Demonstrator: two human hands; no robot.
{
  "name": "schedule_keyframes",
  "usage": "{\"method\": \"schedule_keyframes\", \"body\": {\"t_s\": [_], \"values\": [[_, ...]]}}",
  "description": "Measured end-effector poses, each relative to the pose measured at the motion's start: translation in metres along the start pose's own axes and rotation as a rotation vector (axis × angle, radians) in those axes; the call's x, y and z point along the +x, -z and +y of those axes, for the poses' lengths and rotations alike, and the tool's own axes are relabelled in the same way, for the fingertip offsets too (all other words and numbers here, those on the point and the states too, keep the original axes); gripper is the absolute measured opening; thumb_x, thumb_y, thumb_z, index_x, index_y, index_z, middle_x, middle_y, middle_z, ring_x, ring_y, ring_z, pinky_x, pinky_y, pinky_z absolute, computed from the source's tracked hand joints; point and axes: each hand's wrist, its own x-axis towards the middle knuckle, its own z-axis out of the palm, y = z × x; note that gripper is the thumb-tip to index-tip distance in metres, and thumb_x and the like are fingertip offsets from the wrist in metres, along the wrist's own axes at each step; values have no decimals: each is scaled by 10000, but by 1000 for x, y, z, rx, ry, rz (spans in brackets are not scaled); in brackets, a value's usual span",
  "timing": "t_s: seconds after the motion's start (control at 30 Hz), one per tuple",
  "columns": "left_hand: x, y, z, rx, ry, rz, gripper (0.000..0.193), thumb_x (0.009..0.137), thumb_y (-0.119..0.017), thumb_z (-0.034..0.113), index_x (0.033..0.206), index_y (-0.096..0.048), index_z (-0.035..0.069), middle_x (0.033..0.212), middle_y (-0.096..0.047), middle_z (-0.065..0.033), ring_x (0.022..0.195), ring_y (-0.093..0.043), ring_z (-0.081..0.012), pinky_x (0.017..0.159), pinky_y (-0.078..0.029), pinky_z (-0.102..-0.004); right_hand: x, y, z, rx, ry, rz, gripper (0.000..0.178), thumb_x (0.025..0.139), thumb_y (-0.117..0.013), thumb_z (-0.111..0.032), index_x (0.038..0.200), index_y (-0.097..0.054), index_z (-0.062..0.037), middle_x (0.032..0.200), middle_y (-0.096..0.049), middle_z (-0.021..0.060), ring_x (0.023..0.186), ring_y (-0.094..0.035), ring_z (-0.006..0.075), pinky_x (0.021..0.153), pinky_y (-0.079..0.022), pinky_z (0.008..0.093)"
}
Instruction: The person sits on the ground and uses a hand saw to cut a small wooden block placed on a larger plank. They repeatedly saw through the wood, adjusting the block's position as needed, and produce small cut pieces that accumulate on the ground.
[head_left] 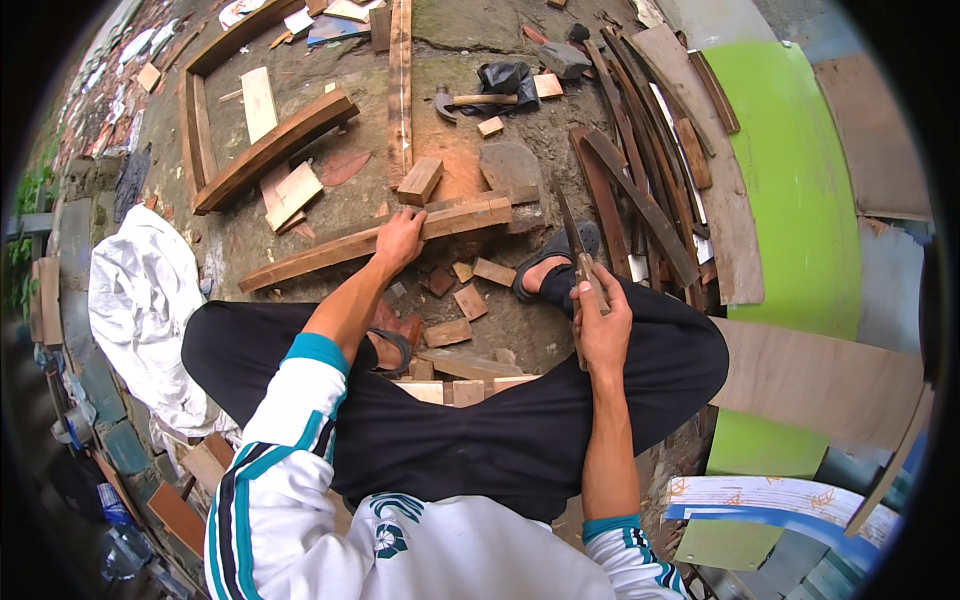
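My left hand (400,238) is closed over the middle of a long wooden beam (330,255), which lies at a slant in front of my feet. The beam's right end rests by a grey stone block (510,168). In my right hand (603,318), above my right knee, is a handsaw (572,225), gripped by its wooden handle. Its narrow, dark blade points away from me, apart from the beam. A short wood block (420,181) sits just beyond the beam.
A claw hammer (485,99) lies by a black plastic bag (508,78). Left of it is a wooden frame (190,130); dark wood strips (640,150) are piled on the right beside a green board (800,180). Offcuts (470,300) litter the ground near my sandals (588,240). White cloth (145,300) lies left.
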Motion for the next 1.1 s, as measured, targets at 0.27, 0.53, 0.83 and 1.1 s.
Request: {"method": "schedule_keyframes", "body": {"t_s": [0.27, 0.53, 0.83, 1.1], "values": [[12, 7, 4, 109, 65, -64, 338, 897, -535, 53, 1234, -534, 70, 1168, -662, -186, 1020, -680, -391, 843, -556, -496, -9, -1, 1, 80, 58, -74, 443, 1023, -599, -146, 1413, -517, 46, 885, -694, 47, 576, -518, 37, 510, -435, 210], [20, 8, 3, 89, 98, -59, 240, 896, -552, 50, 1135, -532, 60, 1114, -671, -203, 999, -694, -404, 821, -557, -501, -13, 5, 0, 54, 73, -63, 450, 1020, -599, -143, 1420, -518, 46, 896, -697, 47, 579, -516, 32, 505, -421, 196], [22, 4, 3, 52, 189, -32, 199, 909, -544, 61, 1107, -567, 71, 1041, -705, -192, 991, -694, -402, 821, -551, -504, -30, -9, -23, 57, 111, -131, 432, 995, -640, -185, 1376, -587, 11, 946, -719, 22, 603, -536, 35, 558, -458, 228], [23, 9, 3, 58, 149, -73, 231, 908, -538, 60, 1136, -574, 53, 1033, -712, -203, 999, -696, -391, 827, -554, -490, -36, -27, -19, -111, 146, -264, 493, 969, -657, -138, 1425, -543, 12, 1044, -745, 134, 933, -692, 159, 867, -527, 296]]}}
